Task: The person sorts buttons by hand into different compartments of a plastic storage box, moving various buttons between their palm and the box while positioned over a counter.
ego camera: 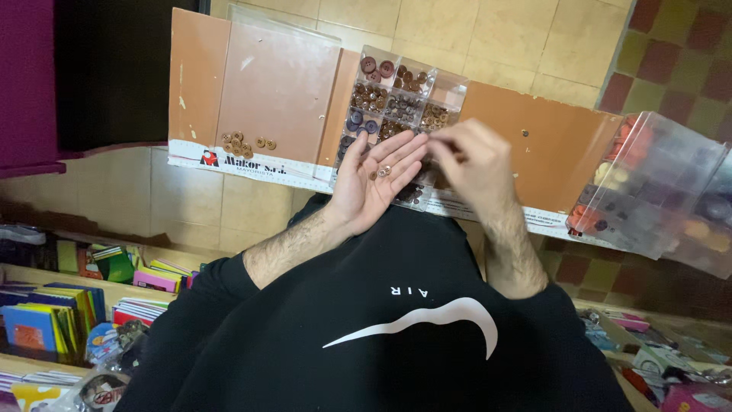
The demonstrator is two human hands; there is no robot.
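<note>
While the left hand (pixel 377 179) cups small buttons (pixel 383 172), the right hand (pixel 473 164) pinches nearby.

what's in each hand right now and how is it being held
Left hand: a few small buttons rest loose on the open, upturned palm. Right hand: fingertips pinched together, but whether they hold anything cannot be told.

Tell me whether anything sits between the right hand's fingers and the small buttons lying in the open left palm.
Nothing visible does. The right hand hovers beside the left hand, whose palm holds the small buttons uncovered.
</note>
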